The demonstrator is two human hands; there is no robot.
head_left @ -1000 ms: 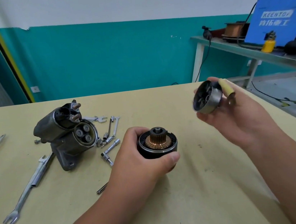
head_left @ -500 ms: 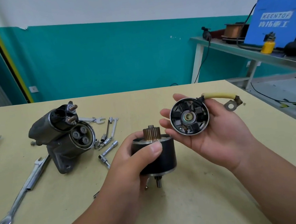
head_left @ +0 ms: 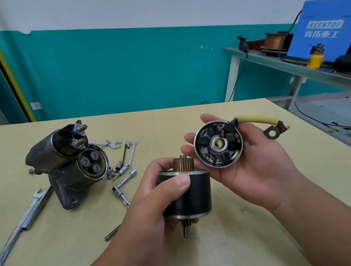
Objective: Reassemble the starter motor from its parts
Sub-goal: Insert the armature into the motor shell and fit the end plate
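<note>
On the yellow workbench [head_left: 51, 249], you hold the starter's black motor body [head_left: 191, 195] upright in your left hand [head_left: 150, 205], with your fingers curled round its back and your thumb pressed across the front just below the top rim. Its long axis runs vertically: the copper commutator [head_left: 183, 165] stands out of the top and the steel shaft [head_left: 186, 229] points down at the tabletop. Your right hand [head_left: 252, 167], palm up with fingers nearly straight and close together, cradles the round brush-holder end cap [head_left: 218, 144] just above and right of the commutator. The cap is tilted so its open brush side faces you. Its yellow lead [head_left: 257, 119] arcs off to the right and ends in a metal terminal lug [head_left: 270, 132]. To the left lies the grey gear housing [head_left: 67, 167], its open end with three small gears turned toward your hands. Beside it lie a long wrench [head_left: 19, 227] and several socket tools [head_left: 124, 182].
</note>
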